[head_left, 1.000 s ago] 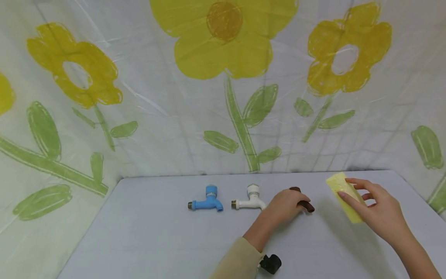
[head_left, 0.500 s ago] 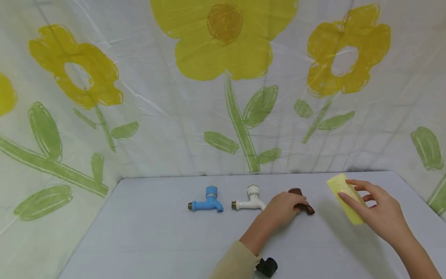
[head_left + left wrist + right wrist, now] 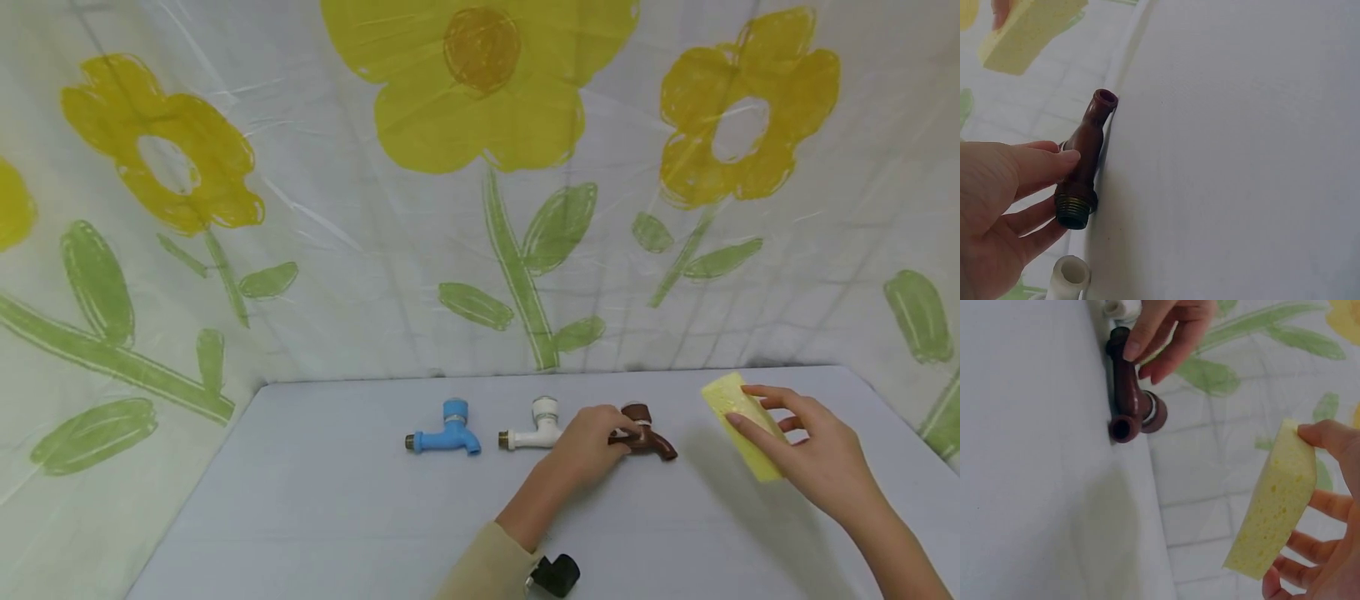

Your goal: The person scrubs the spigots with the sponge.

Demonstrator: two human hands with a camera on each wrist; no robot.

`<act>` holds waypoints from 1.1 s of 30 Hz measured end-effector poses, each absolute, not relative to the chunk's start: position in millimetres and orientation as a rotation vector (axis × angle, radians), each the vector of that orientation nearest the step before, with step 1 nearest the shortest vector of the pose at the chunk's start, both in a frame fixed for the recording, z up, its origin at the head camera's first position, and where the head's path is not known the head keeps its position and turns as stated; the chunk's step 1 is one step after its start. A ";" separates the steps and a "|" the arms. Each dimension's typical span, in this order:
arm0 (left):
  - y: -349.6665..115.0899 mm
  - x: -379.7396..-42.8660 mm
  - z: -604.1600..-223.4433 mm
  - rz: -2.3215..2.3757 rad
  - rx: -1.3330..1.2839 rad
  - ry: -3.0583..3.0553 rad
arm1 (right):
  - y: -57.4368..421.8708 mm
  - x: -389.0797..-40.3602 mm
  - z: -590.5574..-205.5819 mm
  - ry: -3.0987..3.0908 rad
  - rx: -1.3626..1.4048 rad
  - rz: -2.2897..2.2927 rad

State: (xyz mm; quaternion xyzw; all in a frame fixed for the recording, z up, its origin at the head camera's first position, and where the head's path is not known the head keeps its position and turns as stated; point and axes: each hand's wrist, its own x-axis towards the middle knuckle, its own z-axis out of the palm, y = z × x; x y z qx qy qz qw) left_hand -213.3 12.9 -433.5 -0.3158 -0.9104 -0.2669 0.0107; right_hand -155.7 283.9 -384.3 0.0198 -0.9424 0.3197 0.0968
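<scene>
My left hand [image 3: 588, 446] is at the threaded end of a brown faucet [image 3: 656, 446] lying on the table. In the left wrist view, its thumb lies on the near side of the brown faucet [image 3: 1088, 147] and fingers reach behind it, pinching it. My right hand [image 3: 821, 450] holds a pale yellow sponge [image 3: 738, 417] above the table's right side, thumb on one face and fingers on the other. The right wrist view shows the porous sponge [image 3: 1275, 500] up close, apart from the brown faucet [image 3: 1127, 390].
A white faucet [image 3: 536, 435] lies just left of the brown one, partly behind my left hand. Farther left lies a blue faucet [image 3: 446, 437] in the same row. The pale table [image 3: 337, 500] meets a flower-printed sheet [image 3: 360, 317] at its back edge.
My left hand has slid left along the brown faucet, from its middle to its threaded end, uncovering its knob and spout. The faucet, sponge and right hand look nearly still.
</scene>
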 end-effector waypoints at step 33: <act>-59.7 -201.8 -435.9 -1.609 -0.613 -2.576 | 267.1 -158.2 -389.2 -2.802 0.117 0.995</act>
